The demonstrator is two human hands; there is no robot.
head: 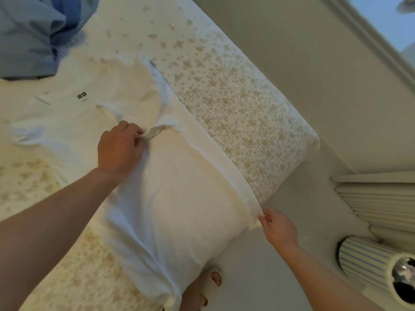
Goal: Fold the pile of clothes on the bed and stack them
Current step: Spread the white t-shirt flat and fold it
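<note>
White tee [157,198] lies spread on the bed [235,113], collar end w/ the printed label away from me, lower part hanging over the near corner toward my feet. My left hand [120,149] has its fingers [140,136] pinched on a bunched bit of fabric near the sleeve/armpit area; my right hand [277,230] has its fingers pinched on the hem corner at the bed's edge. Between them runs one long side edge of the shirt, fairly taut, lying along the mattress edge.

Step in hand, I reckon: carrying that side over toward the middle for the 1st lengthwise fold. To do it well:

- Keep both pinches firm & the edge tight btwn them, so the fold line comes out straight, not wavy.
- Lift both ends together, same height, then lay the side in parallel to the shirt's centre line.
- The sleeve area near my left hand looks crumpled; needs flattening or tucking in before I let go, else there's a lump inside the fold.
- The lower part droops off the bed, so its weight may drag the fabric; prob better to slide the whole tee further onto the bed first.

Rest of the pile: blue clothes [31,34] sit bunched at the far left of the bed, not yet folded. No stack visible yet, so task looks early.
</note>
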